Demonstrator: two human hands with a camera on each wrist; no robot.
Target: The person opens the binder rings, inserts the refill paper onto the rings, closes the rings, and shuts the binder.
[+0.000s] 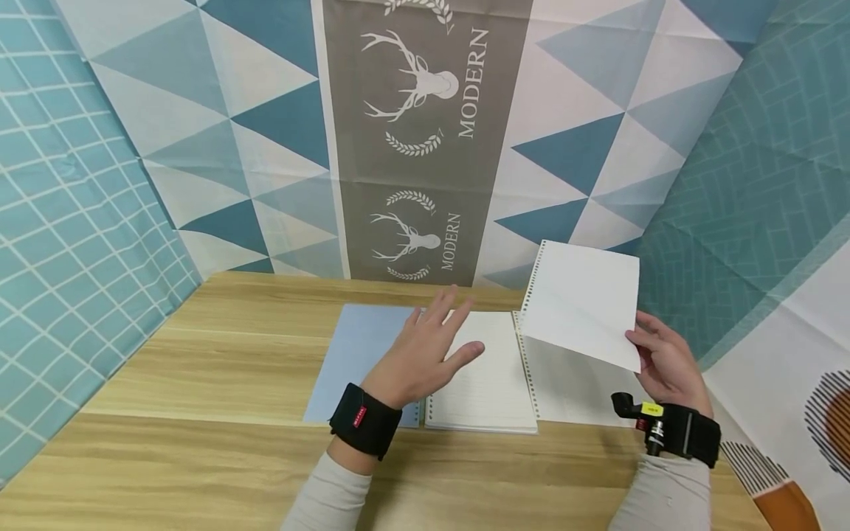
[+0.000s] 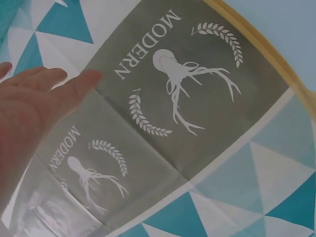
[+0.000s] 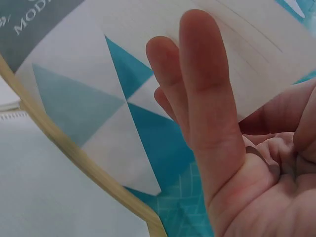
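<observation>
In the head view, the left hand (image 1: 418,361) hangs at 6 o'clock, fingers spread and holding nothing, over the blue punched cover (image 1: 358,343) and the ruled loose-leaf stack (image 1: 488,380). Near 4 o'clock the right hand (image 1: 671,369) pinches the lower right corner of a hole-punched sheet (image 1: 584,302), raised at 3 o'clock above white paper (image 1: 574,394) on the wooden table (image 1: 199,391). The left-wrist view shows the empty hand at 9 o'clock before the deer-print backdrop (image 2: 217,140). In the right-wrist view, the raised sheet's faintly lined side fills 2 o'clock. By my reading, lifting is done, laying down remains; whether its punched edge touches the stack, I cannot tell.
</observation>
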